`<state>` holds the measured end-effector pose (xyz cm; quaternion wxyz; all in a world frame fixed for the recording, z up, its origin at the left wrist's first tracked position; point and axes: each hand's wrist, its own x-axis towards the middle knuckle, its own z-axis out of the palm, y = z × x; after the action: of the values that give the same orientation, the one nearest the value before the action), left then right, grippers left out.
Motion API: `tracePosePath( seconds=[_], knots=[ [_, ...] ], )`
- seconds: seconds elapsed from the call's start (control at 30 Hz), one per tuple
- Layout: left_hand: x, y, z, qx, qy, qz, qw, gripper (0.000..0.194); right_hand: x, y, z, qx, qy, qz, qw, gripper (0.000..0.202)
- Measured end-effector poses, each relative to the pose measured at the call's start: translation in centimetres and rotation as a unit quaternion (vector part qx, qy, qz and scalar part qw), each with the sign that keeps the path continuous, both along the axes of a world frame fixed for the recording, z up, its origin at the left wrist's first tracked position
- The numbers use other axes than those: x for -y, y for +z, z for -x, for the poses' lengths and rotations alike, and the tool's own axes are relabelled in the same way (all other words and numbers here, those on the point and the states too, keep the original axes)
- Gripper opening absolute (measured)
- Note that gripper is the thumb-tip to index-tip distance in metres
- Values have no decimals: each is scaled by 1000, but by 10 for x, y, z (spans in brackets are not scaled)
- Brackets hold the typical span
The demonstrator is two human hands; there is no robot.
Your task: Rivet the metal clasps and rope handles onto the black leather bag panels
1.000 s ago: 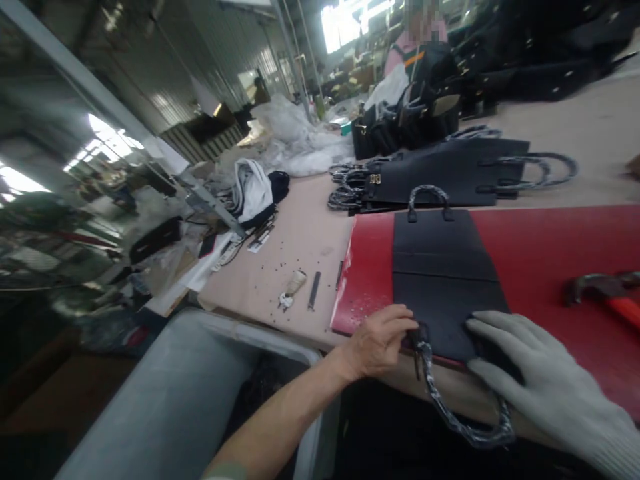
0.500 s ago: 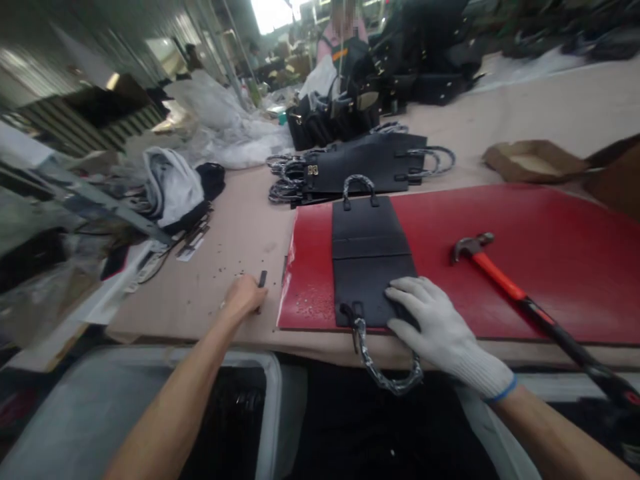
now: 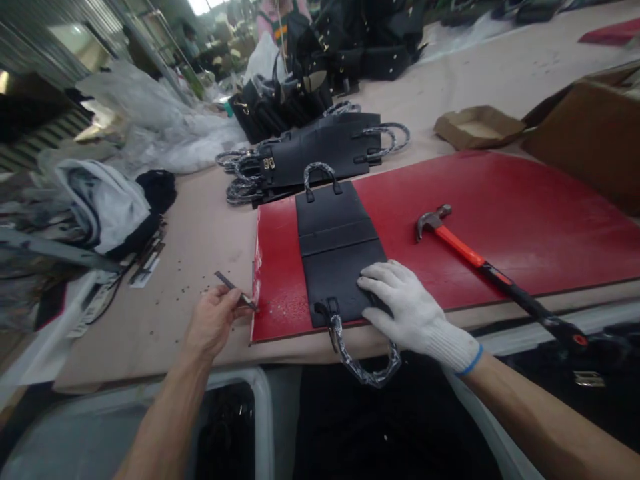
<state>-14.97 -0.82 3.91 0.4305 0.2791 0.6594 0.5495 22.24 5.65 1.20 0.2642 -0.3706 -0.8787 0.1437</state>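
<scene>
My bare left hand (image 3: 213, 319) pinches a slim dark metal tool (image 3: 227, 280) by its lower part, just beside the left edge of a red board (image 3: 280, 253). A black leather bag panel (image 3: 337, 230), creased across its middle, lies on that board. My right hand (image 3: 405, 307), in a white knit glove, rests flat on the panel's lower right corner with fingers apart. One plastic-wrapped handle (image 3: 367, 377) of the panel hangs over the table's front edge; another handle (image 3: 320, 167) points to the back. Tiny specks lie on the board left of the panel.
A claw hammer (image 3: 460, 247) with a red and black handle lies on the board to the right. Behind are stacked bag panels (image 3: 320, 153), black bags (image 3: 280, 107) and a cardboard tray (image 3: 477, 127). A grey bin (image 3: 265, 413) stands below the table's front edge.
My left hand has moved toward the red board's edge, and the slim tool has turned from near upright to slanted. My right hand stays on the panel. The view has shifted to the right.
</scene>
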Motion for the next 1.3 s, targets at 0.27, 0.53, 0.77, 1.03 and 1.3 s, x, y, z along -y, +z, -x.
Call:
tracePosePath(
  seconds=[0.27,0.53,0.77,1.03,1.3],
  knots=[
    [-17,-18,-117,127,-58,-154,978,49,0,2,1,-3,-2,5,1000,43],
    [-18,-27,-152,21,-149,-178,973,29,0,3,1,-4,-5,15,1000,42],
    [-13,-34,-154,-49,-139,-190,971,22,-1,4,1,-10,-3,11,1000,42],
    [-12,-40,-155,-53,-135,-196,970,23,-1,3,1,-17,-5,15,1000,43],
    [-12,-35,-155,-112,-165,-198,960,13,-1,5,1,-12,-6,14,1000,42]
  ],
)
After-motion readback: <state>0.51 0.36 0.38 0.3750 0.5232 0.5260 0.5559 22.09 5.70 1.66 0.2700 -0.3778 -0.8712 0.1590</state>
